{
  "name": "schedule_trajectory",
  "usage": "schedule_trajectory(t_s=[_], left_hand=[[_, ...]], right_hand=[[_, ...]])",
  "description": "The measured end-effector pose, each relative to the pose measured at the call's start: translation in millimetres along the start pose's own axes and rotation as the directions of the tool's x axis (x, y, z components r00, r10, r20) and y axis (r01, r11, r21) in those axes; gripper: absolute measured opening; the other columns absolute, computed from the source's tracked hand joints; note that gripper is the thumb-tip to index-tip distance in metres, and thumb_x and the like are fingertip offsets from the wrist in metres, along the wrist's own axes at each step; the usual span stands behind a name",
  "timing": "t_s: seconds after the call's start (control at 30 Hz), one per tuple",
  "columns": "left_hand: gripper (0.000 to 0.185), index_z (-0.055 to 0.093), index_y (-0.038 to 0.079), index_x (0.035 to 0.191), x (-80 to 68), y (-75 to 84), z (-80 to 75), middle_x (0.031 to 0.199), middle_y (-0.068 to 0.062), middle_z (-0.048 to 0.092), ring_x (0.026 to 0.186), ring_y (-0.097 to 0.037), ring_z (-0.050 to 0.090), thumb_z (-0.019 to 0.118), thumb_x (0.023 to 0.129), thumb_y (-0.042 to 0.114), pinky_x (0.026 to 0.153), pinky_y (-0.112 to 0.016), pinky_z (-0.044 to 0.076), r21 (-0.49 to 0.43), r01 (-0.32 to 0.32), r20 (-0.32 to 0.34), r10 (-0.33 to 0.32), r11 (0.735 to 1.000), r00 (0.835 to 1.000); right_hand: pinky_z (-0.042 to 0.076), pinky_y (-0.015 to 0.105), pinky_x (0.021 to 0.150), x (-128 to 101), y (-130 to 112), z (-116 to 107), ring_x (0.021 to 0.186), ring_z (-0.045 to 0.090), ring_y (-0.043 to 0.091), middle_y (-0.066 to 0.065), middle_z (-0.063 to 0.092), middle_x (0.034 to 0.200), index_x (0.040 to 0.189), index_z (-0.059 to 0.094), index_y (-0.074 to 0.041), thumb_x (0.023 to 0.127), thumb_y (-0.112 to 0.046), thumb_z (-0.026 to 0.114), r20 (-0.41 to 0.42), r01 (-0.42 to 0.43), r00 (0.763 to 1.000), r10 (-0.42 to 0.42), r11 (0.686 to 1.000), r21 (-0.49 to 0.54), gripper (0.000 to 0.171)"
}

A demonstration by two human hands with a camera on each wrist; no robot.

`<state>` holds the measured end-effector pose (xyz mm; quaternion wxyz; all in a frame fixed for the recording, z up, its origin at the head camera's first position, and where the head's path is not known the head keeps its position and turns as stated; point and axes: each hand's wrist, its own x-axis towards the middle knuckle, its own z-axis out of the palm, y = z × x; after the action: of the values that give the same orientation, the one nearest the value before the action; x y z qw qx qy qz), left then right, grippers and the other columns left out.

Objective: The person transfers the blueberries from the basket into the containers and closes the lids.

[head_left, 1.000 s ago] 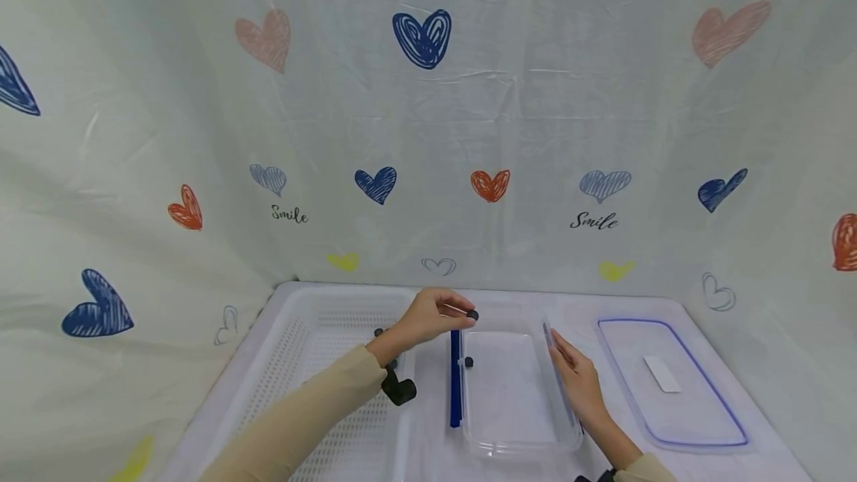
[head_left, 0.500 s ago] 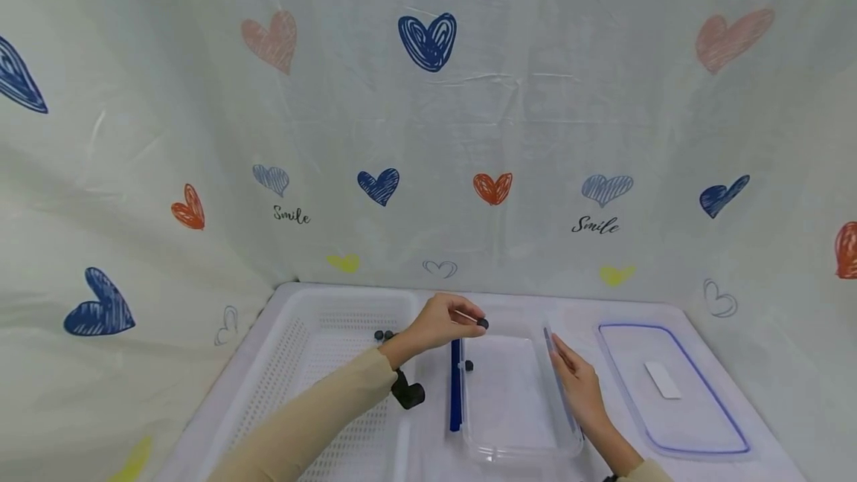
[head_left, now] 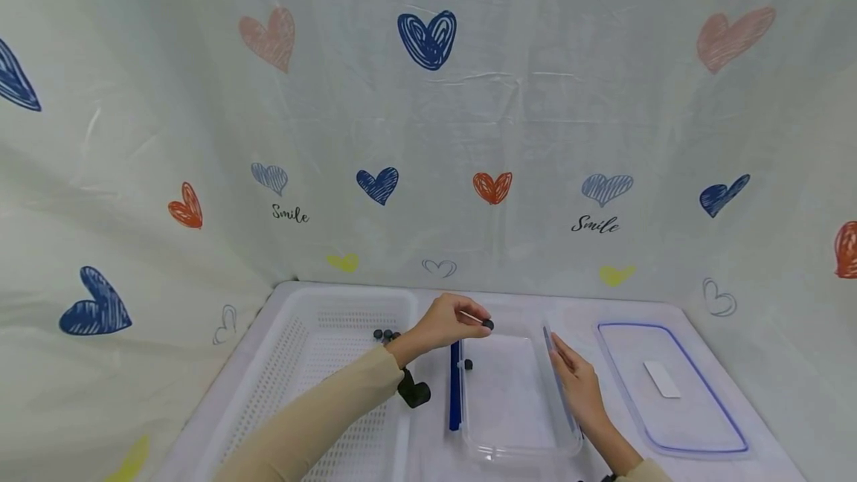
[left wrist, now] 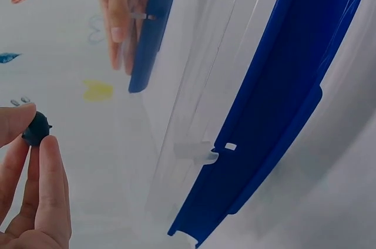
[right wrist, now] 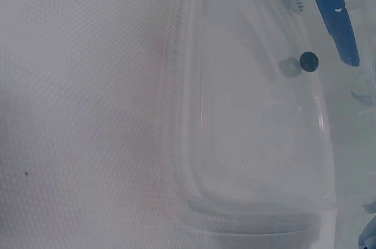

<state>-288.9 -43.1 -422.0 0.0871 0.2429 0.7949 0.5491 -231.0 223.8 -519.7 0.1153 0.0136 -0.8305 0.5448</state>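
Note:
My left hand (head_left: 445, 324) pinches a small dark blueberry (left wrist: 37, 129) between thumb and fingertips, above the far end of a clear plastic box (head_left: 509, 407). Another blueberry (head_left: 469, 364) lies inside that box near its left wall; the right wrist view shows it as a dark round berry (right wrist: 309, 61) with a faint reflection beside it. Along the box's left side a blue locking flap (left wrist: 267, 78) hangs swung out. At the opposite side my right hand (head_left: 581, 389) rests with straight fingers against the upright right flap (left wrist: 154, 32).
To the left stands a white perforated basket (head_left: 404, 437) with several blueberries (head_left: 387, 335) at its right side, partly behind my left wrist. A clear lid with a blue seal (head_left: 696, 426) lies on the right, bearing a white label (head_left: 662, 378). A heart-printed curtain (head_left: 535, 132) hangs behind.
My left hand has shifted a little right and slightly down over the box with the blueberry. More berries in the basket show from behind the wrist. The right hand stays in place.

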Motion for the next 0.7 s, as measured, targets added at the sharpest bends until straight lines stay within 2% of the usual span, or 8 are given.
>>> schedule_trajectory(t_s=[0.4, 0.6, 0.7], left_hand=[[0.017, 0.075, 0.007, 0.101, 1.4, -1.7, 0.9, 0.103, -0.004, 0.072, 0.091, -0.017, 0.07, 0.08, 0.085, 0.011, 0.077, -0.027, 0.057, 0.0, -0.002, 0.003, 0.002, 1.0, 1.0], [0.018, 0.075, 0.009, 0.102, 1.0, -0.5, -5.1, 0.102, 0.0, 0.072, 0.088, -0.012, 0.07, 0.08, 0.086, 0.014, 0.076, -0.027, 0.057, 0.026, -0.004, 0.0, 0.004, 1.0, 1.0], [0.018, 0.075, 0.01, 0.103, 0.0, -0.9, -9.7, 0.104, -0.003, 0.072, 0.089, -0.013, 0.069, 0.08, 0.086, 0.015, 0.077, -0.028, 0.057, 0.031, -0.01, -0.004, 0.01, 0.999, 1.0]], right_hand=[[0.034, 0.0, 0.088, 0, -1, 1, 0.134, 0.042, 0.035, 0.022, 0.045, 0.146, 0.147, 0.043, 0.004, 0.107, -0.023, 0.05, -0.01, 0.007, 1.0, -0.007, 1.0, -0.014, 0.049], [0.033, 0.001, 0.088, -1, -2, 1, 0.135, 0.041, 0.036, 0.021, 0.046, 0.145, 0.146, 0.044, 0.003, 0.107, -0.024, 0.05, -0.021, 0.001, 1.0, -0.001, 1.0, -0.026, 0.049], [0.032, 0.0, 0.088, -1, -2, 0, 0.136, 0.04, 0.033, 0.02, 0.045, 0.147, 0.148, 0.043, 0.002, 0.107, -0.026, 0.05, -0.007, -0.011, 1.0, 0.01, 1.0, -0.023, 0.05]])
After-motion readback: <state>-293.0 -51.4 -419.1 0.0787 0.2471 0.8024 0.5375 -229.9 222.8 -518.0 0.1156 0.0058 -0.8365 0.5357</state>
